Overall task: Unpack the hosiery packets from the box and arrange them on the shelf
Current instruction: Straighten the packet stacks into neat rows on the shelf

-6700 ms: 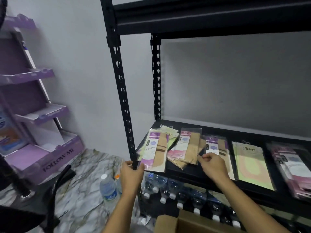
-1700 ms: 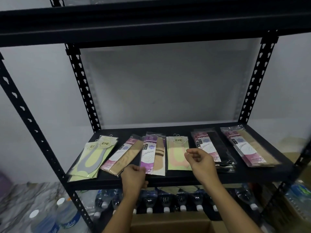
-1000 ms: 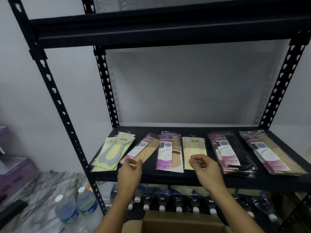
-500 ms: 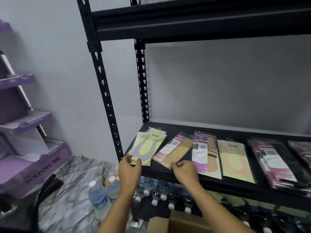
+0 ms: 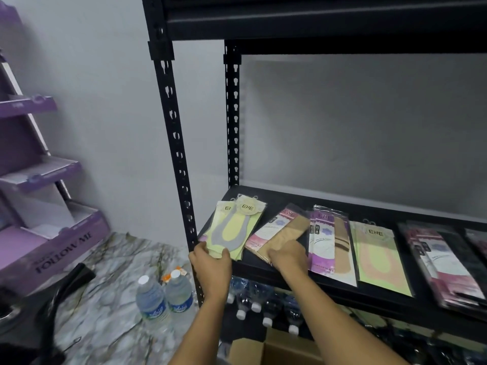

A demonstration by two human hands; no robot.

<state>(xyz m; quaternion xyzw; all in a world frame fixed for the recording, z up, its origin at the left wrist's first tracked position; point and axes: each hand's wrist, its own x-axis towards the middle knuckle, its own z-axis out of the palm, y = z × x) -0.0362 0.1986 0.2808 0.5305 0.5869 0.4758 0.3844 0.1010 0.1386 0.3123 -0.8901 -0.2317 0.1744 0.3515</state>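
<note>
Shelf (image 5: 263,270): black metal, front left corner in view; hosiery packets lie flat in a row on it, long sides running front to back

1. Yellow-green packets (image 5: 233,227): small stack marked ENE at the shelf's left end. The left hand (image 5: 212,268) grips the near end, thumb laid on top
2. Beige packet (image 5: 283,231): pink card, lies tilted, just right of the stack. The right hand (image 5: 288,256) sits on its near end, knuckles up, fingertips hidden; pinching or merely pressing, cannot tell
3. Purple packet (image 5: 325,243): just right of the beige one
4. Green packet (image 5: 379,256): peach foot shape, marked ENE
5. Pink-and-black packets (image 5: 442,262): stacked, furthest right

Box (image 5: 279,351): cardboard, partly in view at the bottom edge, below the arms

Two water bottles (image 5: 164,299): upright on the marble floor (image 5: 105,285), left of the shelf post

Purple display stand (image 5: 52,233): against the wall, far left
</note>
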